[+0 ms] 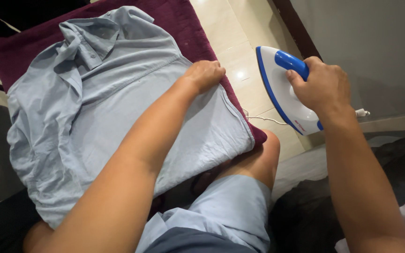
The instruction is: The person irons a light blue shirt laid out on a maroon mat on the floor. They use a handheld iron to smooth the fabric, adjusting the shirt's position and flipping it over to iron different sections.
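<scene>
Gripping the blue handle of a white iron (284,91) in the clenched right hand (322,86), off the right edge of the maroon pad (174,18). Pinning a soft, limp blue shirt (118,103) with the curled left hand (205,75). Probably weighty; best held by the handle.

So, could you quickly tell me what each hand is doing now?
Left hand: fingers curled, pressing the light blue shirt.
Right hand: closed around the iron handle.

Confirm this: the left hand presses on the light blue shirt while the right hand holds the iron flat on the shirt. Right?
Not quite. In the head view the right hand holds the iron off the shirt, over the tiled floor beside it. The left hand does press on the shirt.
</scene>
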